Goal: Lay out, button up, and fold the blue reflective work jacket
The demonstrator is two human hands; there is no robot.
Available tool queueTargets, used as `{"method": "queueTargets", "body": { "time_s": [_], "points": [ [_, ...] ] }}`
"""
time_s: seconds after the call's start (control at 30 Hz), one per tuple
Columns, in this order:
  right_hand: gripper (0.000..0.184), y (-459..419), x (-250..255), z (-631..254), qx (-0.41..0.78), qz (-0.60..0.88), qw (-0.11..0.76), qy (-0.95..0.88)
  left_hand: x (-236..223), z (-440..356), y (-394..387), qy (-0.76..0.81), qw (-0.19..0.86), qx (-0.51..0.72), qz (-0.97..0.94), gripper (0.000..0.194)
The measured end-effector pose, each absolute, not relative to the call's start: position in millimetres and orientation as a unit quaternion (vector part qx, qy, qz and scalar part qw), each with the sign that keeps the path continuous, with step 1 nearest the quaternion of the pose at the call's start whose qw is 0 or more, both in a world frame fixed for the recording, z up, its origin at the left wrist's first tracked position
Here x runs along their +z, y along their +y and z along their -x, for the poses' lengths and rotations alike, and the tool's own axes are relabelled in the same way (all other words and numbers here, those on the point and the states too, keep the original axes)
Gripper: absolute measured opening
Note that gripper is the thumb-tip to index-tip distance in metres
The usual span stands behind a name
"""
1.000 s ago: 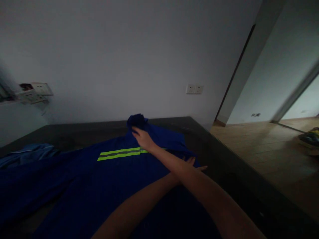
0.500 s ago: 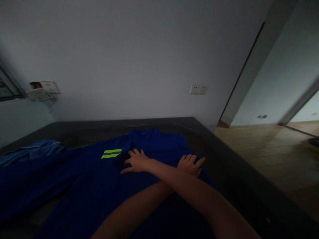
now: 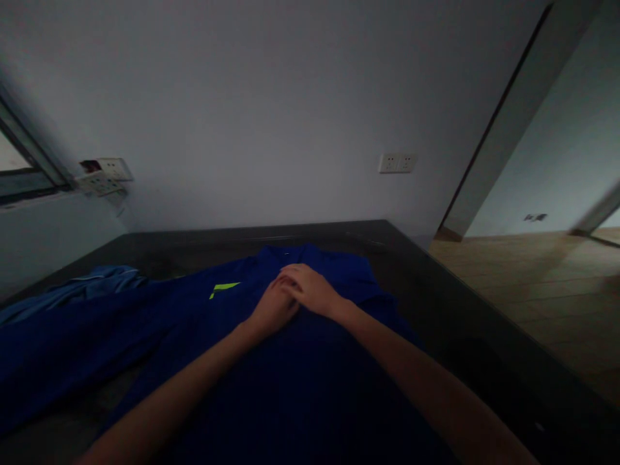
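A dark blue long-sleeved jacket lies spread on a dark table, its collar towards the wall. On the chest is a yellow-green patch, now partly covered by a fold of cloth. My left hand and my right hand meet over the upper front of the jacket, just below the collar. The right fingers lie together across the left ones, partly hiding them. Both hands look closed; whatever is between the fingertips is hidden.
A lighter blue garment is bunched on the left of the dark table. Wall sockets are on the wall behind, with more sockets by the window at left. Tiled floor extends beyond the table's right edge.
My crossed arms have uncrossed. Both hands, spread flat on the jacket before, have come together at its front. The patch now shows less. The view has shifted slightly.
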State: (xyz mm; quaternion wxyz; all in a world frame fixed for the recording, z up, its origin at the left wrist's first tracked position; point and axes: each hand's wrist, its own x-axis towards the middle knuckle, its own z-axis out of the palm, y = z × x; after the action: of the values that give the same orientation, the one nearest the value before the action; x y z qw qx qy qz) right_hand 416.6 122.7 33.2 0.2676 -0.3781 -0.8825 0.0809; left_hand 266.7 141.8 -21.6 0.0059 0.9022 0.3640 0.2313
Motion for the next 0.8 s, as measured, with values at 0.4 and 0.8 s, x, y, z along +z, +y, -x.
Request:
{"method": "queueTargets", "body": {
  "time_s": [0.4, 0.8],
  "points": [
    [0.044, 69, -51, -600, -0.085, 0.663, 0.178, -0.722, -69, -103, 204, 0.628, -0.026, 0.098, -0.772, 0.047],
    [0.023, 54, -50, -603, -0.142, 0.673, 0.13, -0.714, -26, -108, 229, 0.673, 0.04, 0.088, -0.734, 0.035]
  ]
}}
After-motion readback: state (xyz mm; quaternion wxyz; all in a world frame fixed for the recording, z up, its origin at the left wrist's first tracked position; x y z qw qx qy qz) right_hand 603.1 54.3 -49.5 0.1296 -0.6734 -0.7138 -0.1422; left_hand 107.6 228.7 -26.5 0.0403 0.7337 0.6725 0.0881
